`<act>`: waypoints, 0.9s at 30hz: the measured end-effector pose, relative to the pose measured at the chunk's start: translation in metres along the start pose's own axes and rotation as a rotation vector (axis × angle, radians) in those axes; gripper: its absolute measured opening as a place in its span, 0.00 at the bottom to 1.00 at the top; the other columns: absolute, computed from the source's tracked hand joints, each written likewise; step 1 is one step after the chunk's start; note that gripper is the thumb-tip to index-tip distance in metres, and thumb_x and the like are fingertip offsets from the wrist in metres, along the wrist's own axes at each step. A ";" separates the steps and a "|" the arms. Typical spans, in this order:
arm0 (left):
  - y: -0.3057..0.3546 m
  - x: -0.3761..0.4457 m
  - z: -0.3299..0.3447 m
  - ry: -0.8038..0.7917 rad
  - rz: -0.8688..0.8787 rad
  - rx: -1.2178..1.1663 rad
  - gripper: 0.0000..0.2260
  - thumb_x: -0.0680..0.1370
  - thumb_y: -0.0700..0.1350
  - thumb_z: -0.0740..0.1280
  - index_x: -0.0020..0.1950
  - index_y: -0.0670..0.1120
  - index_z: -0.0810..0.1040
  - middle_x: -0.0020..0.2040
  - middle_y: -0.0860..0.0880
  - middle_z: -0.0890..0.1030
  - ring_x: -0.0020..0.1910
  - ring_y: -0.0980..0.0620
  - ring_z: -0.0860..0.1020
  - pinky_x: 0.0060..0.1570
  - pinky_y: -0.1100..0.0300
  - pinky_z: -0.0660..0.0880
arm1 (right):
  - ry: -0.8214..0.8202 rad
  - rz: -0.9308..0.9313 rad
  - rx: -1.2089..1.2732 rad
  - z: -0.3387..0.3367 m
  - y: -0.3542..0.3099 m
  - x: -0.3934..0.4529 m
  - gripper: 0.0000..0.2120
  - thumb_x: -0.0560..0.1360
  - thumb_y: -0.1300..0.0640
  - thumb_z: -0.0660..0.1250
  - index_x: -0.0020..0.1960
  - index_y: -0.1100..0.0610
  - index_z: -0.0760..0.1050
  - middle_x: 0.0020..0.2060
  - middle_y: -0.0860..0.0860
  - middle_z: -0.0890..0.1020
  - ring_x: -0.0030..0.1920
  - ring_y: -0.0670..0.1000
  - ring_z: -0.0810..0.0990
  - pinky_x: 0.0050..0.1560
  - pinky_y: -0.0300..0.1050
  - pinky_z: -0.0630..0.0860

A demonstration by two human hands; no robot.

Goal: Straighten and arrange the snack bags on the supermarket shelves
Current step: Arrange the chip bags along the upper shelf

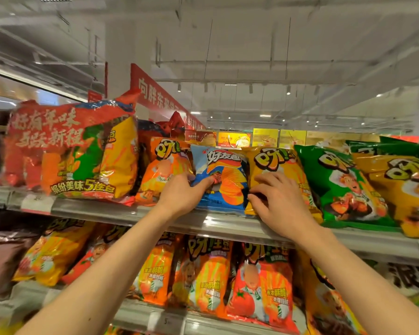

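Note:
A blue chip bag [224, 165] stands upright on the top shelf [131, 212] between an orange bag [166, 160] and a yellow bag [273, 163]. My left hand [183, 193] grips the blue bag's left edge, with fingers on its front. My right hand [279, 201] has its fingers curled round the gap between the blue bag and the yellow bag, at the yellow bag's left edge. A green bag [341, 184] and another yellow bag [402, 189] lean to the right of them.
A big red multipack [68, 151] fills the shelf's left end. The lower shelf [155, 315] holds several orange and yellow bags [208, 274]. Red banners and yellow boxes [265, 137] stand behind the top row. Dark bags [3, 257] sit at the far left.

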State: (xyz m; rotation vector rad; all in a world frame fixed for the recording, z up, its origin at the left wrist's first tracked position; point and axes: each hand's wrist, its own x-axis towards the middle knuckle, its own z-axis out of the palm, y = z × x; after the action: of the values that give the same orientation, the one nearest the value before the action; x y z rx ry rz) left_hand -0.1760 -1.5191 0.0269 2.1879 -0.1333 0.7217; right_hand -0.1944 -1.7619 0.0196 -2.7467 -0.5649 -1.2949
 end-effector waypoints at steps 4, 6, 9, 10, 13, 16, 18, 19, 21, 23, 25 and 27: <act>0.002 0.000 0.004 0.021 -0.002 -0.039 0.31 0.77 0.67 0.67 0.69 0.44 0.74 0.59 0.46 0.81 0.58 0.45 0.80 0.58 0.48 0.78 | 0.034 0.015 0.046 0.002 0.001 -0.002 0.14 0.81 0.47 0.65 0.60 0.51 0.83 0.66 0.49 0.79 0.71 0.54 0.69 0.67 0.53 0.63; 0.000 -0.001 0.005 0.039 -0.004 -0.112 0.29 0.77 0.65 0.69 0.69 0.44 0.75 0.60 0.47 0.81 0.59 0.46 0.80 0.59 0.47 0.78 | 0.055 0.020 0.077 0.002 0.001 -0.002 0.14 0.81 0.48 0.66 0.60 0.52 0.84 0.66 0.49 0.79 0.71 0.53 0.70 0.67 0.52 0.63; -0.002 -0.004 0.004 0.100 0.005 -0.209 0.28 0.78 0.62 0.71 0.69 0.44 0.74 0.59 0.46 0.81 0.58 0.46 0.81 0.56 0.50 0.78 | 0.052 0.035 0.117 0.000 0.001 -0.002 0.13 0.81 0.48 0.66 0.60 0.52 0.84 0.65 0.48 0.79 0.71 0.53 0.70 0.68 0.51 0.63; -0.003 -0.005 0.003 0.125 0.018 -0.231 0.28 0.78 0.62 0.71 0.69 0.44 0.74 0.59 0.47 0.81 0.57 0.47 0.80 0.55 0.51 0.77 | 0.045 0.043 0.131 0.000 0.001 -0.002 0.13 0.81 0.48 0.66 0.60 0.52 0.83 0.66 0.48 0.79 0.71 0.52 0.69 0.68 0.51 0.63; -0.005 -0.006 -0.002 0.202 0.050 -0.274 0.28 0.78 0.60 0.71 0.70 0.45 0.73 0.58 0.52 0.77 0.55 0.53 0.77 0.52 0.56 0.72 | 0.038 0.085 0.209 -0.004 0.000 0.000 0.13 0.81 0.48 0.65 0.61 0.51 0.82 0.66 0.48 0.80 0.71 0.51 0.69 0.69 0.51 0.62; -0.009 -0.009 -0.014 0.266 0.048 -0.331 0.31 0.78 0.60 0.72 0.74 0.44 0.72 0.61 0.53 0.75 0.60 0.54 0.75 0.58 0.57 0.72 | 0.015 0.164 0.315 -0.012 -0.004 0.006 0.14 0.81 0.48 0.65 0.64 0.50 0.81 0.65 0.49 0.80 0.70 0.52 0.70 0.71 0.52 0.64; -0.011 -0.013 -0.021 0.272 0.053 -0.390 0.31 0.78 0.59 0.72 0.75 0.44 0.72 0.65 0.52 0.78 0.64 0.54 0.77 0.65 0.53 0.75 | 0.009 0.215 0.374 -0.018 -0.009 0.011 0.16 0.81 0.47 0.65 0.66 0.50 0.79 0.65 0.50 0.80 0.70 0.53 0.72 0.71 0.55 0.67; -0.010 -0.017 -0.024 0.267 0.060 -0.421 0.29 0.78 0.58 0.72 0.74 0.45 0.73 0.64 0.53 0.79 0.63 0.56 0.79 0.64 0.55 0.77 | 0.011 0.230 0.405 -0.021 -0.013 0.013 0.16 0.81 0.46 0.65 0.67 0.50 0.78 0.65 0.50 0.80 0.69 0.53 0.72 0.70 0.56 0.69; -0.010 -0.023 -0.026 0.243 0.101 -0.485 0.23 0.79 0.56 0.72 0.70 0.49 0.75 0.56 0.61 0.80 0.54 0.68 0.81 0.52 0.68 0.79 | 0.023 0.245 0.479 -0.023 -0.020 0.017 0.18 0.81 0.44 0.64 0.68 0.50 0.77 0.64 0.49 0.80 0.67 0.52 0.74 0.66 0.51 0.72; -0.010 -0.031 -0.026 0.203 0.130 -0.543 0.20 0.79 0.54 0.72 0.69 0.48 0.77 0.56 0.60 0.82 0.54 0.68 0.82 0.50 0.69 0.79 | 0.035 0.264 0.598 -0.023 -0.030 0.021 0.23 0.80 0.40 0.64 0.70 0.50 0.75 0.65 0.48 0.80 0.63 0.48 0.76 0.62 0.47 0.74; -0.008 -0.038 -0.025 0.166 0.124 -0.590 0.22 0.79 0.55 0.72 0.71 0.49 0.77 0.60 0.55 0.84 0.59 0.59 0.82 0.59 0.57 0.80 | -0.007 0.286 0.770 -0.022 -0.041 0.025 0.32 0.77 0.34 0.64 0.74 0.51 0.71 0.67 0.46 0.79 0.65 0.46 0.77 0.66 0.49 0.74; -0.006 -0.045 -0.023 0.143 0.153 -0.625 0.18 0.79 0.55 0.72 0.67 0.52 0.79 0.56 0.60 0.85 0.57 0.62 0.83 0.60 0.57 0.81 | -0.056 0.297 0.933 -0.021 -0.049 0.025 0.36 0.73 0.27 0.63 0.74 0.46 0.70 0.65 0.42 0.80 0.65 0.42 0.78 0.68 0.48 0.75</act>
State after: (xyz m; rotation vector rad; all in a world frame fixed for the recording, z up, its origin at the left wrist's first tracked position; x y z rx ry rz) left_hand -0.2218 -1.5041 0.0104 1.5380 -0.3993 0.7914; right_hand -0.2124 -1.7126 0.0473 -1.9789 -0.5449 -0.6353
